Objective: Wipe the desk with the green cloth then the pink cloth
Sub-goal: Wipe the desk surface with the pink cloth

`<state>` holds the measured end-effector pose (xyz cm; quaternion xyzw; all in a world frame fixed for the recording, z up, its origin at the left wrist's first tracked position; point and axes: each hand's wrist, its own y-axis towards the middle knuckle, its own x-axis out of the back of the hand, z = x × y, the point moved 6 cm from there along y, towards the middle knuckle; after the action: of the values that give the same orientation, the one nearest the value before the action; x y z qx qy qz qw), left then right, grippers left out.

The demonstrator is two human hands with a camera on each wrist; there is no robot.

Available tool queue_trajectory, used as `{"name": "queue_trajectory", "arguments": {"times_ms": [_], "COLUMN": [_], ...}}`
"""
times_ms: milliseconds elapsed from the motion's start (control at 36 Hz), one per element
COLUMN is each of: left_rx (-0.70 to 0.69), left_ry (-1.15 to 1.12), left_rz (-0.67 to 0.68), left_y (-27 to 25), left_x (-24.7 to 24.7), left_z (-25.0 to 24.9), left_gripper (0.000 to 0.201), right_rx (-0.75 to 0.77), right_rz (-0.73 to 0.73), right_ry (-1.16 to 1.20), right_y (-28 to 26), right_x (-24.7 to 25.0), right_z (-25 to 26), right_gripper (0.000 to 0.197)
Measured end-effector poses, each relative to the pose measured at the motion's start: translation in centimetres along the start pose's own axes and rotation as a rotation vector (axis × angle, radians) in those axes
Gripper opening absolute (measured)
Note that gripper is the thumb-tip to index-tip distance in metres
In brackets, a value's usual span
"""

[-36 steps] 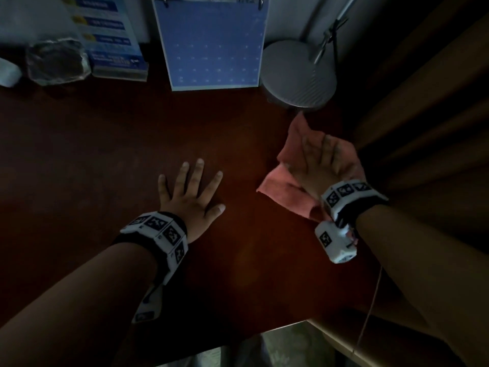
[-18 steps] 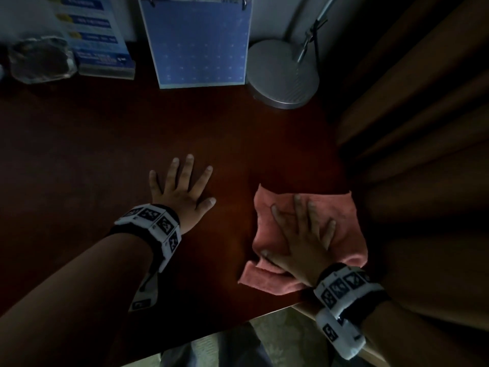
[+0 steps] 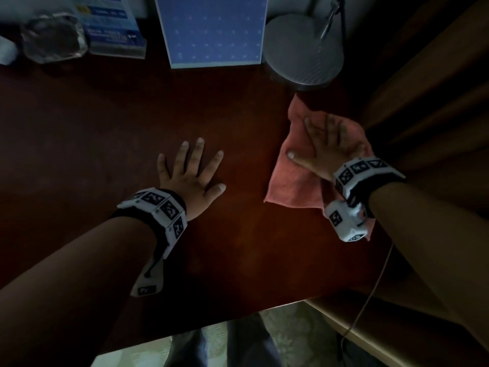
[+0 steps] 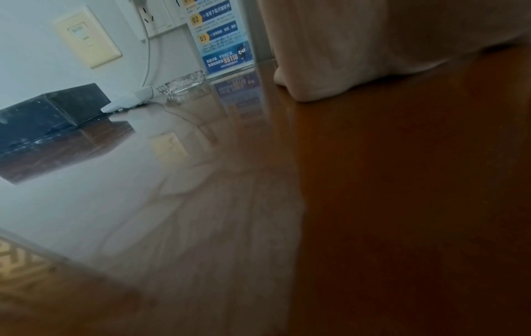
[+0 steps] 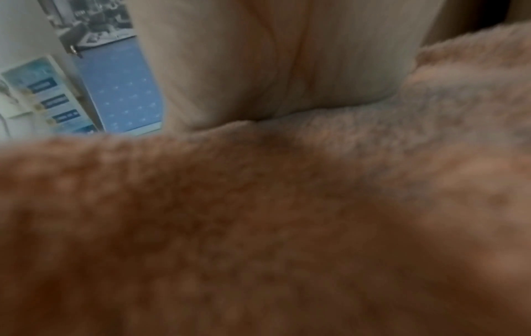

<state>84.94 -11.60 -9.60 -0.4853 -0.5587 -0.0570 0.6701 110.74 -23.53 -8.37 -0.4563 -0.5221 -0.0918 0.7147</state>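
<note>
Clutter lines the back of the desk (image 3: 127, 123) on my left: a black box (image 4: 51, 106) at the far side, a white plug block (image 4: 129, 101) with its cable running up the wall, a glass ashtray (image 3: 53, 41), then a blue leaflet stand (image 3: 113, 30) just beside it. My left hand (image 3: 190, 176) lies flat on the bare dark wood near the middle of the desk, palm down, fingers straight and spread, holding nothing. Behind it, a blue calendar (image 3: 214, 30) stands upright against the wall, and just to its right sits the round grey lamp base (image 3: 304, 51) with its thin stem rising out of view. In front of that base lies the pink cloth (image 3: 291, 181), spread in loose folds on the desk close to its right edge, one corner pointing up toward the lamp base. My right hand (image 3: 328, 149) presses down on top of the cloth, fingers straight and a little apart, thumb stretched out to the left, not curled round any of it. From my right wrist I see only fuzzy pink pile filling the view, with the heel of my palm resting on it. A brown curtain (image 3: 436, 88) hangs past the desk edge on the far right.
</note>
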Motion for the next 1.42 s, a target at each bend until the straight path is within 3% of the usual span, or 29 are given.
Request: {"name": "queue_trajectory", "arguments": {"times_ms": [278,417,555,611,722,944,1055,1222,1305,1416], "left_rx": [-0.008,0.013,0.046,-0.008,-0.044,0.073,0.1,0.108,0.106,0.103], "left_ry": [-0.014,0.004,0.253,0.305,0.187,0.062,0.025,0.011,0.008,0.005], "left_rz": [-0.004,-0.029,-0.122,-0.142,-0.13,-0.022,0.026,0.094,0.108,0.117], "left_y": [-0.2,-0.6,-2.7,-4.2,-7.0,-8.7,-8.7,-8.7,-8.7,-8.7], "left_x": [0.3,0.4,1.5,1.2,-0.7,-3.8,-4.3,-4.2,-4.2,-4.3], "left_z": [-0.1,-0.3,-1.5,-2.4,-1.8,2.0,1.8,1.9,1.9,2.1], "left_gripper": [0.065,0.066,0.065,0.062,0.06,0.061,0.06,0.06,0.06,0.06], "right_rx": [-0.057,-0.03,-0.111,-0.128,-0.17,0.005,0.084,0.099,-0.02,-0.193], "right_rz": [-0.022,-0.04,0.078,0.084,-0.01,-0.049,-0.057,-0.106,-0.124,-0.084], "right_ry": [-0.128,-0.193,-0.134,-0.107,0.041,0.078,0.056,-0.033,-0.063,0.128], "right_y": [-5.7,-9.9,-13.3,-15.0,-18.6,-22.7,-23.1,-21.6,-20.1,-17.0], "right_x": [-3.7,-7.2,-11.7,-12.3,-12.7,-17.2,-17.8,-16.2,-14.6,-12.2], "right_z": [-4.7,-7.8,-10.4,-9.5,-6.0,3.7,5.6,1.5,-2.7,-8.0], "right_gripper": [0.089,0.099,0.093,0.094,0.09,0.089,0.086,0.083,0.091,0.084]}}
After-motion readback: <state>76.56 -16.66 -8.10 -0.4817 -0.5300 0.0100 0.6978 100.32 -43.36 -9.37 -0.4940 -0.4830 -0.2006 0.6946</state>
